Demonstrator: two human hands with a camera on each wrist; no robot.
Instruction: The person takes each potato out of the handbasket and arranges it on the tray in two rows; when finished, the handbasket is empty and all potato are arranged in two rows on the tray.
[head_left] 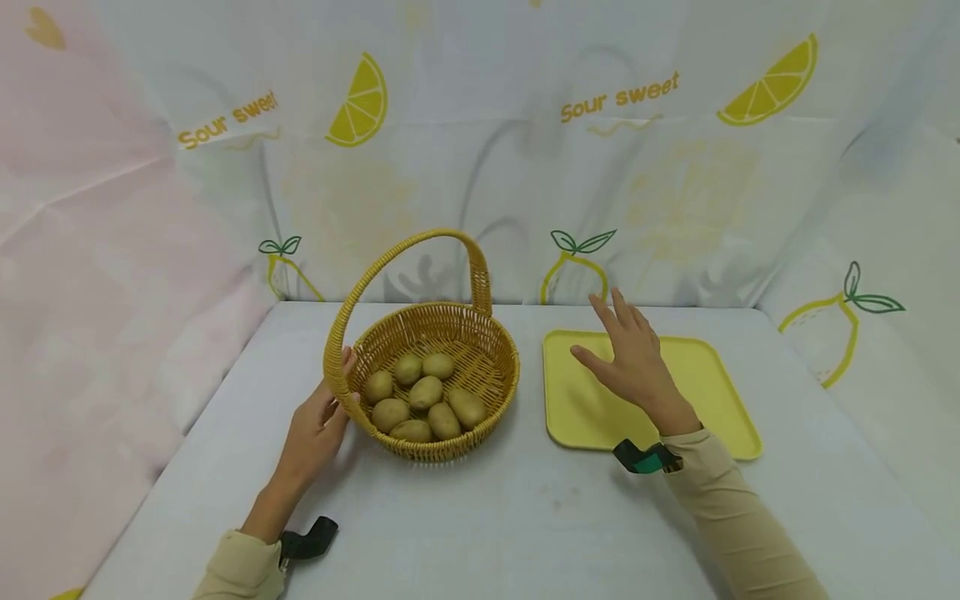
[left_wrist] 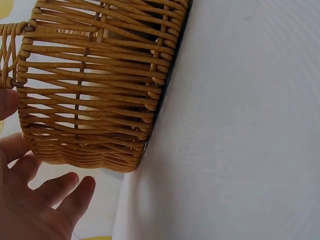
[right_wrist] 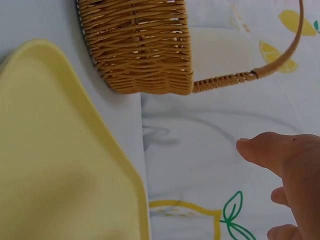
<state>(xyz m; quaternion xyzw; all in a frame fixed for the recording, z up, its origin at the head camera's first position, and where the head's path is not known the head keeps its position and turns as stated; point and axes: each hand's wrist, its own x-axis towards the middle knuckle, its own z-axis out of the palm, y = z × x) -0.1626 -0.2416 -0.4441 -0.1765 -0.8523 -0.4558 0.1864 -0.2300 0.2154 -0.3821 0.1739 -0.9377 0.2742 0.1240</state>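
A round wicker basket [head_left: 442, 452] with a tall arched handle [head_left: 480, 279] stands on the table, several potatoes [head_left: 425, 392] lying in its near half. At its left side, my left hand [head_left: 311, 437] reaches to the rim beside the base of the handle. In the left wrist view the fingers [left_wrist: 77, 197] look relaxed and spread, the lower ones apart from the wicker; the thumb is partly cut off. Over a yellow tray [head_left: 697, 375] to the right of the basket, my right hand [head_left: 633, 358] hovers with fingers spread, holding nothing.
White cloth covers the table [head_left: 480, 533]. Behind it hangs a white curtain [head_left: 480, 167] printed with lemons and lettering. Between the basket and the tray lies a narrow gap. Each wrist carries a small black camera mount [head_left: 309, 540].
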